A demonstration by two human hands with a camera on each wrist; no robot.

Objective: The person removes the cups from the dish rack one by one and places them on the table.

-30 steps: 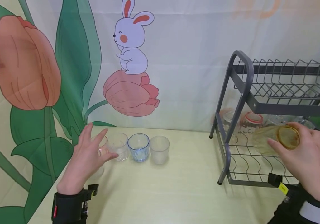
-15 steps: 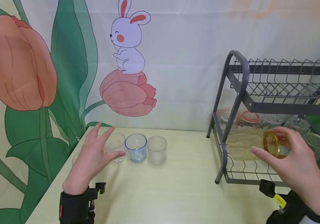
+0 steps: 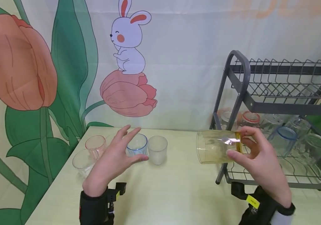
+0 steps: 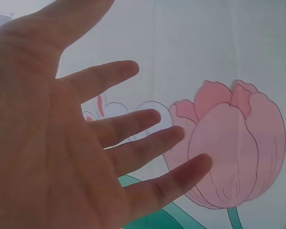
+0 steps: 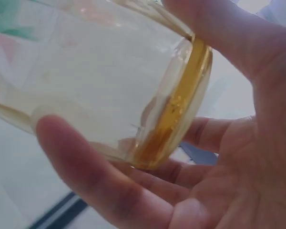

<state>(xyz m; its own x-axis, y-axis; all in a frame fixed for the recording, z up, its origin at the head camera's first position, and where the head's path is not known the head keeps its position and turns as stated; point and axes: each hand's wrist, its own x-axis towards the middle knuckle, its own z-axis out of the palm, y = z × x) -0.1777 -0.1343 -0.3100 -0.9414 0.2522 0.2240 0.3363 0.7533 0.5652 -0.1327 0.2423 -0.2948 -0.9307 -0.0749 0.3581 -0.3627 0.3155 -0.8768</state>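
Yellow glass (image 3: 215,148): on its side in the air, overlapping the left frame of the rack (image 3: 289,108) in the head view.
Right hand (image 3: 264,165): grips the yellow glass by its thick amber end.
Left hand (image 3: 112,162): fingers spread wide, holding nothing.
In the way: the left hand partly hides the table (image 3: 183,193) glasses.
Table row: blue-rimmed glass (image 3: 137,145) just beside frosted glass (image 3: 157,151); pink-rimmed glass (image 3: 95,144) farther left.
Rack's lower tier: blue glass (image 3: 282,140) among others.
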